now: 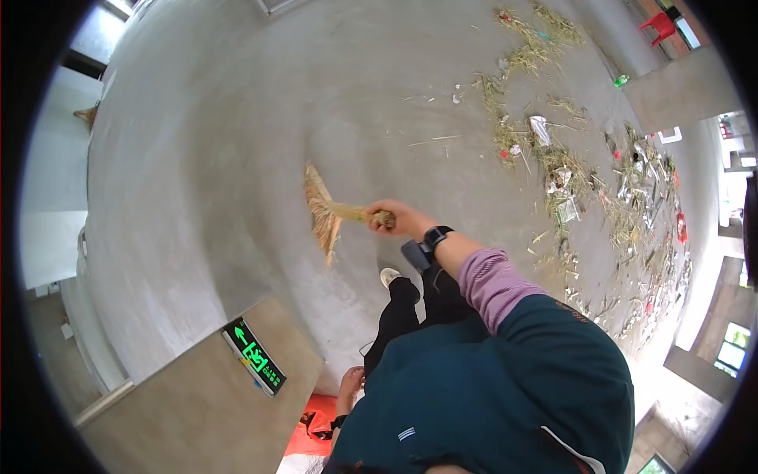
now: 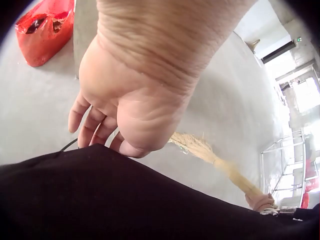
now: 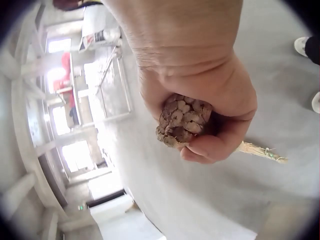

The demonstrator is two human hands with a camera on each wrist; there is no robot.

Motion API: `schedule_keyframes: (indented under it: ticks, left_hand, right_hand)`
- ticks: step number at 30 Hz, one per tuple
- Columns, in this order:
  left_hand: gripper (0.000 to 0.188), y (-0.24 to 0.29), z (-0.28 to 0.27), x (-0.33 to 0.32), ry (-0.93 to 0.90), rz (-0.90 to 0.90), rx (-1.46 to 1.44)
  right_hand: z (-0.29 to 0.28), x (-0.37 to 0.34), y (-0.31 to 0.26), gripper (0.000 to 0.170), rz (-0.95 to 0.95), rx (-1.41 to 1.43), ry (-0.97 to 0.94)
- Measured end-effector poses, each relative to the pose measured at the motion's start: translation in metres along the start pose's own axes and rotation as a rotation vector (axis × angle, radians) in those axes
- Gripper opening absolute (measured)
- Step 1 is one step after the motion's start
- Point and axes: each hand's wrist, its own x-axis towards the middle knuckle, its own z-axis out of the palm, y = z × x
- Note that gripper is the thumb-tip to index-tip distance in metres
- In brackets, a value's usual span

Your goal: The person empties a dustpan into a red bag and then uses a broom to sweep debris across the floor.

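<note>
My right hand grips the handle end of a straw broom, whose fanned bristles lie to the left over the grey floor. In the right wrist view the fingers of my right hand curl round the handle's knobbly butt. My left hand hangs at my side by the dark trousers. The left wrist view shows my left hand holding nothing visible, its fingers loosely bent beside the dark cloth, with the broom beyond.
Straw and litter are scattered over the floor on the right. A pillar with a green exit sign stands at lower left, a red bag beside it. A red chair is at the far upper right.
</note>
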Motion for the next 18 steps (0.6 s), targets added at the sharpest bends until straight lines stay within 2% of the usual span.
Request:
schedule_keyframes:
  ticks: [2, 4, 6, 7, 11, 15, 16, 18]
  left_hand:
    - [0.026, 0.003, -0.003, 0.007, -0.004, 0.021, 0.034]
    - [0.028, -0.011, -0.015, 0.029, -0.078, 0.240, 0.280]
    - [0.029, 0.023, -0.011, 0.024, -0.070, 0.194, 0.290]
    - [0.029, 0.044, -0.006, 0.024, -0.060, 0.147, 0.292]
    - [0.028, 0.081, 0.004, 0.048, -0.153, 0.169, 0.426]
    - [0.027, 0.129, 0.009, 0.055, -0.177, 0.183, 0.497]
    - [0.027, 0.160, 0.025, 0.044, -0.091, 0.023, 0.429]
    - [0.027, 0.169, 0.035, 0.048, -0.077, 0.001, 0.410]
  right_hand:
    - [-0.039, -0.027, -0.014, 0.023, -0.049, 0.067, 0.000]
    - [-0.076, -0.061, -0.026, 0.026, -0.034, 0.249, 0.003]
    - [-0.124, -0.096, -0.035, 0.029, -0.086, 0.320, 0.001]
    - [-0.145, -0.117, -0.039, 0.031, -0.150, 0.347, 0.058]
    - [-0.217, -0.218, -0.043, 0.033, -0.318, 0.495, 0.164]
    - [-0.261, -0.298, -0.040, 0.033, -0.453, 0.628, 0.247]
    - [-0.274, -0.316, -0.037, 0.033, -0.460, 0.636, 0.251]
    - [-0.298, -0.348, -0.037, 0.032, -0.555, 0.749, 0.343]
